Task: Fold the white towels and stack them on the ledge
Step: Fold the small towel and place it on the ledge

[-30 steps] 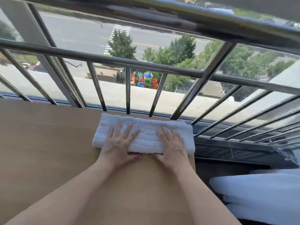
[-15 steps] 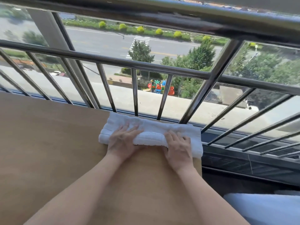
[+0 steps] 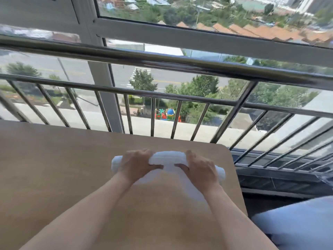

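A folded white towel [image 3: 168, 157] lies across the far right part of the tan wooden tabletop [image 3: 54, 168], a little short of its far edge. My left hand [image 3: 137, 164] grips the towel's left part, fingers curled over its top and thumb along the near side. My right hand [image 3: 201, 168] grips its right part the same way. Both ends of the towel stick out past my hands. The towel's near edge is blurred.
A steel railing [image 3: 162, 94] with slanted bars runs just beyond the table, with a window frame [image 3: 180, 37] behind it. More white cloth [image 3: 297, 222] lies low at the right, beside the table's rounded right corner. A dark sill [image 3: 279, 179] runs under the railing.
My hands went from lying flat on the towel to gripping it with curled fingers. The towel came toward me, away from the railing. The camera tilted up, showing more window.
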`<state>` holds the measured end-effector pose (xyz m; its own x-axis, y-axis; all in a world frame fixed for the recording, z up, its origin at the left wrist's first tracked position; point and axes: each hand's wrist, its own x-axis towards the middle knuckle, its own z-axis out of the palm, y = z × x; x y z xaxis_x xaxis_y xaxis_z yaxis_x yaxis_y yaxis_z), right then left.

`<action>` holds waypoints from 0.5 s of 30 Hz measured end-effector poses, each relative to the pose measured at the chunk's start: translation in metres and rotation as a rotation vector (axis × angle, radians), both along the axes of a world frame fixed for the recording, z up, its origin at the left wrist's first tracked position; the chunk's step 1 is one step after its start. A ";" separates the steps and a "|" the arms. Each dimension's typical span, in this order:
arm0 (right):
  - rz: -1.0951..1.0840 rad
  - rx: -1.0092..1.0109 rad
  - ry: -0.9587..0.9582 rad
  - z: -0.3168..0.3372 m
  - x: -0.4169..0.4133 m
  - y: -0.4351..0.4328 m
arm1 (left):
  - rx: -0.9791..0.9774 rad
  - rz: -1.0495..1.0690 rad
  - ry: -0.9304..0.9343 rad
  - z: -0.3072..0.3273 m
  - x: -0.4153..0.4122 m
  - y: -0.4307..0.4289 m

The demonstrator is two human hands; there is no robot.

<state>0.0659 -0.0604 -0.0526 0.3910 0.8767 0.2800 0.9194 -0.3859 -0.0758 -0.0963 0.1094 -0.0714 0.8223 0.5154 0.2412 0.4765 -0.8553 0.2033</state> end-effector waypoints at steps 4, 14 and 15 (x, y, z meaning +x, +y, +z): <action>0.027 0.062 -0.017 0.035 -0.050 0.015 | 0.113 -0.049 -0.059 0.038 -0.057 0.026; 0.259 0.131 -0.114 0.088 -0.124 0.043 | 0.291 0.100 -0.118 0.089 -0.180 0.045; 0.282 0.142 -0.098 0.090 -0.129 0.045 | 0.305 0.120 -0.120 0.094 -0.189 0.041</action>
